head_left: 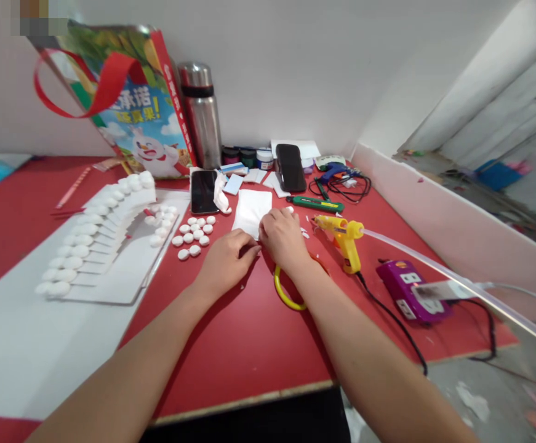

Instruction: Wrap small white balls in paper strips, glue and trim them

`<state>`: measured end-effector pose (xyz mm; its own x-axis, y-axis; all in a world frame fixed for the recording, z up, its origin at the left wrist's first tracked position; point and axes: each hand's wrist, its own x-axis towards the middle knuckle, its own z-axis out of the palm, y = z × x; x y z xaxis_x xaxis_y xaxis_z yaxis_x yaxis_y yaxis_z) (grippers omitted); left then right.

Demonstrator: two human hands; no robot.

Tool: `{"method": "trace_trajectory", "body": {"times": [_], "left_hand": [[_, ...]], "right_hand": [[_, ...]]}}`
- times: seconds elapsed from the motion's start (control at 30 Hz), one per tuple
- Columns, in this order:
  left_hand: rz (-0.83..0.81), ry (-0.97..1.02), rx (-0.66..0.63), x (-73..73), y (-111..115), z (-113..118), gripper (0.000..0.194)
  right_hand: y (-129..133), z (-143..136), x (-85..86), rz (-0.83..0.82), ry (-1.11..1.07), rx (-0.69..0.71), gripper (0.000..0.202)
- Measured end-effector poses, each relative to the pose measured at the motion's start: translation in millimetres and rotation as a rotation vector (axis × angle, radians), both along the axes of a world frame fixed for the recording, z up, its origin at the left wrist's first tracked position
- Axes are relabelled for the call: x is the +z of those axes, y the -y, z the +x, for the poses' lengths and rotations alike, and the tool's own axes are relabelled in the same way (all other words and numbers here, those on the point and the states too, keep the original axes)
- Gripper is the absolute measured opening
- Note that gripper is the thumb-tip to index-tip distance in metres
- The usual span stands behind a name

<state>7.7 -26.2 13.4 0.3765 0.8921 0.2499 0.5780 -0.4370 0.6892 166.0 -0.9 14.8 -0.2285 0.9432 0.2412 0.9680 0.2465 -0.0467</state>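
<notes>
My left hand (228,261) is closed at the near edge of a small white sheet (253,208), thumb and fingers drawn together. What it pinches, if anything, is too small to make out. Beside it my right hand (284,239) lies with curled fingers over the sheet's near right corner; its fingertips are partly hidden. Under my right wrist are scissors with a yellow handle loop (282,294), their blades covered. Several round white discs (197,234) lie left of my hands. Farther left, a fan of white card pieces (106,231) tipped with similar discs stands on a white board (132,280).
A yellow glue gun (344,237) with a long clear stick and a purple power strip (410,289) are at right. Behind my hands are a green cutter (316,203), two phones (290,167), paint jars (264,159), a steel flask (203,120) and a printed gift box (143,117).
</notes>
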Motion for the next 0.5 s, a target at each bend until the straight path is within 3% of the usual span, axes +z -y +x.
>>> {"method": "trace_trajectory", "body": {"times": [0.27, 0.5], "left_hand": [[0.007, -0.003, -0.006, -0.3, 0.3, -1.8, 0.012], [0.009, 0.008, -0.007, -0.5, 0.5, -1.7, 0.014]], "right_hand": [[4.9, 4.4, 3.2, -0.02, -0.085, 0.049, 0.02], [0.0, 5.4, -4.8, 0.049, -0.098, 0.099, 0.016]]}}
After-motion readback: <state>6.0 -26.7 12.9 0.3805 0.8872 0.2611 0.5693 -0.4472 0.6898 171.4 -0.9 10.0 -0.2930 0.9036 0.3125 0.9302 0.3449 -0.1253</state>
